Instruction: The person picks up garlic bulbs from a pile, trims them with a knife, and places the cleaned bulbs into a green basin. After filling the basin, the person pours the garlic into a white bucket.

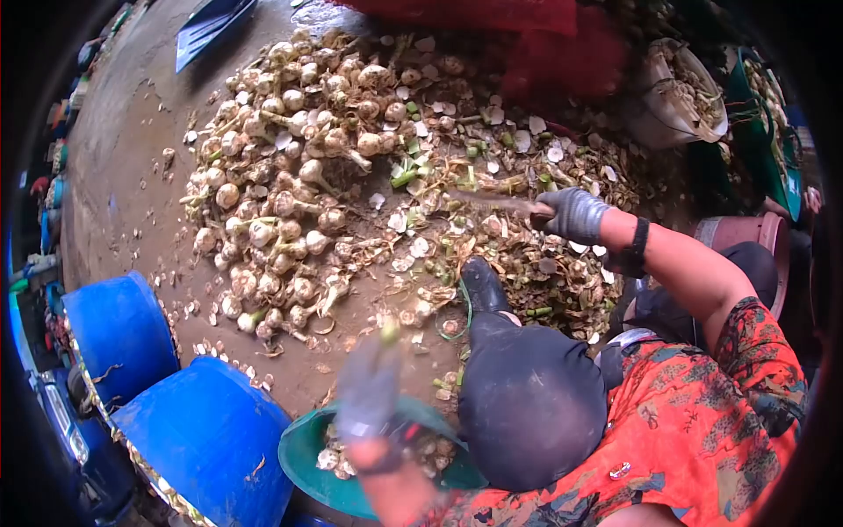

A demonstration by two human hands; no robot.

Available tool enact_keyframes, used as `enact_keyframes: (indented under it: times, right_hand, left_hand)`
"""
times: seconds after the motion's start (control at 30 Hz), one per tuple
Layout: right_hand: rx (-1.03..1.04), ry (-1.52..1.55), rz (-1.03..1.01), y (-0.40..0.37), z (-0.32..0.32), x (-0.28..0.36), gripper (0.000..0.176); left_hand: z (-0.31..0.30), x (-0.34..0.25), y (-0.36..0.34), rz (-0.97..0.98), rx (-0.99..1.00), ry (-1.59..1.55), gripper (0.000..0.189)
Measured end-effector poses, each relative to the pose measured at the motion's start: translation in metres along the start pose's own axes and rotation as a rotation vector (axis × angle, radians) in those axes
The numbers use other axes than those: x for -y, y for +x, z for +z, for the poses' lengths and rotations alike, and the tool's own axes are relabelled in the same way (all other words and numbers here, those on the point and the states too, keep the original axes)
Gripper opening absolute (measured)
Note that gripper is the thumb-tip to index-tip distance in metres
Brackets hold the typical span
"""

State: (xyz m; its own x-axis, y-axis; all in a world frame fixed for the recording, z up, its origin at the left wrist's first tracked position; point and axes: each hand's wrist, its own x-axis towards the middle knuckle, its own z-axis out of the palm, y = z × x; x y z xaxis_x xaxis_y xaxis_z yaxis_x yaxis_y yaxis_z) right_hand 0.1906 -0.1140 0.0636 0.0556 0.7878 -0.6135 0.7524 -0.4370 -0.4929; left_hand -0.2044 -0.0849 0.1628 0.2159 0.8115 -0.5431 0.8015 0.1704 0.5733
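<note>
My right hand [575, 215], in a grey glove, grips the handle of a knife [496, 202]. Its long, worn blade points left over the trimmings. Smeared by motion, my gloved left hand [369, 400] passes over a green basin [299, 448] beside my knee. A pale green piece of garlic [389, 332], equally blurred, is at its fingertips. Trimmed garlic bulbs [334, 457] lie in the basin, partly hidden by my left arm. In front is a big heap of garlic bulbs with stems [290, 176]. Cut stems, roots and skins [553, 272] cover the ground below my right hand.
Two blue tubs [211, 439] stand at lower left. A blue shovel-like blade [211, 31] lies at the top. At upper right are a white bucket [672, 114] of trimmings, a green basin [760, 149] and a blurred red shape [562, 53]. A pink bucket [768, 233] stands right.
</note>
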Motion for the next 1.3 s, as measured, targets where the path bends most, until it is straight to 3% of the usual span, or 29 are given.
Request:
enact_keyframes:
  times: [0.03, 0.07, 0.1, 0.2, 0.27, 0.3, 0.37, 0.4, 0.47, 0.57, 0.6, 0.7, 0.73, 0.8, 0.83, 0.9, 0.93, 1.0, 1.07, 1.1, 1.23, 1.3]
  right_hand:
    - [-0.021, 0.028, 0.036, -0.003, 0.005, -0.008, 0.029]
    - [-0.025, 0.0, 0.022, -0.006, 0.008, -0.011, 0.028]
    - [0.01, 0.079, 0.05, -0.009, 0.009, -0.003, 0.028]
    - [-0.007, -0.024, -0.077, 0.004, 0.027, 0.01, 0.03]
    - [0.014, -0.029, -0.092, 0.008, 0.03, 0.028, 0.03]
    - [0.023, -0.033, -0.094, 0.009, 0.031, 0.034, 0.03]
    - [0.031, -0.046, -0.102, 0.011, 0.029, 0.039, 0.03]
    - [0.041, -0.057, -0.112, 0.009, 0.028, 0.038, 0.03]
    - [0.056, -0.052, -0.075, 0.004, 0.026, 0.033, 0.03]
    - [0.059, -0.128, -0.051, 0.001, 0.025, 0.024, 0.033]
    - [0.063, -0.131, -0.043, 0.0, 0.024, 0.026, 0.034]
    - [0.093, -0.123, -0.03, 0.003, 0.025, 0.034, 0.034]
    - [0.096, -0.09, -0.073, 0.006, 0.028, 0.039, 0.034]
    - [0.037, 0.008, -0.218, 0.005, 0.031, 0.053, 0.031]
    - [0.095, 0.052, -0.232, 0.006, 0.03, 0.065, 0.029]
    - [0.097, 0.033, -0.361, 0.002, 0.023, 0.087, 0.029]
    - [0.11, 0.001, -0.406, 0.0, 0.021, 0.094, 0.03]
    - [0.131, -0.053, -0.458, -0.006, 0.015, 0.105, 0.029]
    - [0.147, -0.124, -0.482, -0.014, 0.01, 0.105, 0.028]
    - [0.166, -0.191, -0.51, -0.018, 0.008, 0.105, 0.028]
    - [0.159, -0.221, -0.511, -0.028, 0.011, 0.1, 0.028]
    - [0.098, -0.209, -0.549, -0.029, 0.014, 0.096, 0.026]
  left_hand:
    - [-0.03, 0.008, -0.021, -0.191, 0.118, 0.14, 0.033]
    - [-0.048, 0.028, -0.049, -0.056, 0.044, 0.107, 0.038]
    - [-0.07, 0.002, -0.067, -0.248, 0.052, -0.036, 0.042]
    - [-0.085, 0.032, -0.068, -0.182, -0.013, -0.079, 0.043]
    - [-0.074, 0.009, -0.02, -0.03, -0.213, 0.104, 0.042]
    - [-0.065, 0.013, 0.006, -0.045, -0.217, 0.133, 0.042]
    - [-0.032, 0.062, 0.078, 0.031, -0.244, 0.366, 0.046]
    - [-0.017, 0.066, 0.107, -0.01, -0.231, 0.494, 0.054]
    - [0.016, 0.086, 0.159, -0.279, -0.127, 0.816, 0.08]
    - [0.052, 0.12, 0.2, -0.519, -0.088, 0.828, 0.084]
    - [0.051, 0.122, 0.202, -0.514, -0.093, 0.795, 0.082]
    - [0.05, 0.133, 0.202, -0.349, -0.25, 0.335, 0.076]
    - [0.054, 0.129, 0.197, -0.348, -0.242, 0.337, 0.076]
    - [0.068, 0.11, 0.178, 0.045, -0.114, -0.568, 0.058]
    - [0.071, 0.086, 0.163, 0.047, -0.106, -0.57, 0.058]
    - [0.072, 0.044, 0.138, 0.086, 0.124, -0.64, 0.042]
    - [0.085, 0.063, 0.138, 0.39, -0.005, -0.21, 0.04]
    - [0.117, 0.117, 0.146, 0.72, -0.2, 0.271, 0.035]
    - [0.133, 0.101, 0.125, 0.873, -0.488, 0.512, 0.03]
    - [0.136, 0.105, 0.118, 0.852, -0.53, 0.632, 0.03]
    - [0.152, 0.111, 0.112, 0.832, -0.55, 0.511, 0.026]
    - [0.151, 0.11, 0.107, 0.767, -0.461, 0.593, 0.022]
